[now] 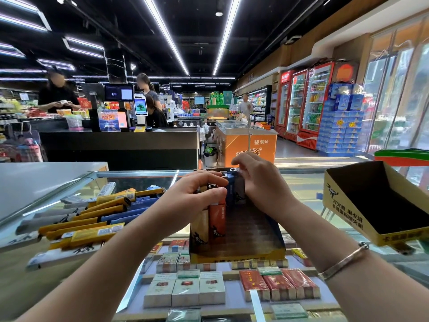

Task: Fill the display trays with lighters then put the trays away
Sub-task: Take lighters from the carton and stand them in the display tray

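Observation:
A yellow cardboard display tray (255, 238) stands on the glass counter in front of me, its right part bare. Upright lighters fill its left and back: a tan one (199, 226), an orange one (217, 220) and dark blue ones (232, 194). My left hand (197, 194) curls over the tops of the front lighters and grips them. My right hand (262, 182) rests against the blue lighters at the back, fingers curled over their tops. A second yellow tray (362, 219), with nothing inside, sits tilted at the right.
Loose lighters in yellow, blue and grey (92, 219) lie heaped on the counter at the left. Cigarette packs (185, 289) show under the glass counter (301, 187). Beyond it are a checkout desk (120, 142), an orange freezer (248, 142) and people.

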The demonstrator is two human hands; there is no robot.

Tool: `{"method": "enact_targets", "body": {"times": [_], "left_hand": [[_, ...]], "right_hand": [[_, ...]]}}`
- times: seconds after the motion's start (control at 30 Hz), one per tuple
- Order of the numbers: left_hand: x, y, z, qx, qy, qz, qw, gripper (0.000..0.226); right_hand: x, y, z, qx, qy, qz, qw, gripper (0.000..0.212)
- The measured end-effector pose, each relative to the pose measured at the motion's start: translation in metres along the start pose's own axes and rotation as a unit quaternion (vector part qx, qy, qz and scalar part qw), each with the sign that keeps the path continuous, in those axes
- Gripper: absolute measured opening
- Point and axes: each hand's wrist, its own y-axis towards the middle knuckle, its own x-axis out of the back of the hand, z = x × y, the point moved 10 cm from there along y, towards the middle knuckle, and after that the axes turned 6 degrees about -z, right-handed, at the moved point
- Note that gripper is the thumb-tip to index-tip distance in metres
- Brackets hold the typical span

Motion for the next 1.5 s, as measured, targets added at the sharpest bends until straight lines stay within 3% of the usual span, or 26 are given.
{"method": "enact_targets", "body": {"times": [0.1, 0.33, 0.47, 0.6, 0.7, 0.77, 0.9, 1.03, 1.13, 1.23, 1.37, 1.5], "left_hand": [[0.000, 0.000, -0.001, -0.005, 0.009, 0.002, 1.000, 0.013], [0.001, 0.001, 0.000, -0.006, 0.025, -0.002, 1.000, 0.012], [0.001, 0.002, 0.000, -0.008, 0.033, -0.004, 0.999, 0.011], [0.005, -0.001, -0.007, -0.026, 0.034, -0.015, 0.999, 0.022], [0.024, 0.000, -0.013, -0.062, 0.088, -0.074, 0.991, 0.025], [0.040, 0.000, -0.017, -0.080, 0.133, -0.123, 0.980, 0.011], [0.058, -0.003, -0.033, -0.122, 0.286, -0.177, 0.934, 0.025], [0.066, -0.012, -0.031, -0.087, 0.374, -0.135, 0.914, 0.038], [0.079, -0.025, -0.005, 0.028, 0.428, -0.086, 0.899, 0.036], [0.087, -0.042, 0.024, 0.122, 0.502, -0.036, 0.856, 0.031], [0.082, -0.045, 0.032, 0.089, 0.582, -0.027, 0.808, 0.029], [0.078, -0.038, 0.040, 0.084, 0.602, -0.014, 0.794, 0.036]], "right_hand": [[0.001, -0.001, -0.006, -0.020, -0.004, -0.008, 1.000, 0.031], [-0.007, 0.000, -0.008, -0.013, -0.059, 0.031, 0.998, 0.019], [-0.009, -0.002, -0.013, 0.000, -0.154, 0.020, 0.988, 0.021], [-0.017, -0.014, -0.045, -0.128, -0.021, 0.054, 0.990, 0.036], [-0.030, -0.020, -0.054, -0.189, 0.102, 0.087, 0.973, 0.043], [-0.040, -0.022, -0.053, -0.201, 0.122, 0.118, 0.965, 0.046], [-0.044, -0.022, -0.049, -0.216, 0.127, 0.110, 0.962, 0.045], [-0.044, -0.025, -0.042, -0.229, 0.119, 0.097, 0.961, 0.044], [-0.043, -0.026, -0.038, -0.234, 0.115, 0.099, 0.960, 0.045], [-0.042, -0.027, -0.037, -0.235, 0.116, 0.103, 0.959, 0.046], [-0.040, -0.028, -0.035, -0.232, 0.110, 0.104, 0.961, 0.045], [-0.040, -0.028, -0.034, -0.231, 0.111, 0.107, 0.961, 0.043]]}}
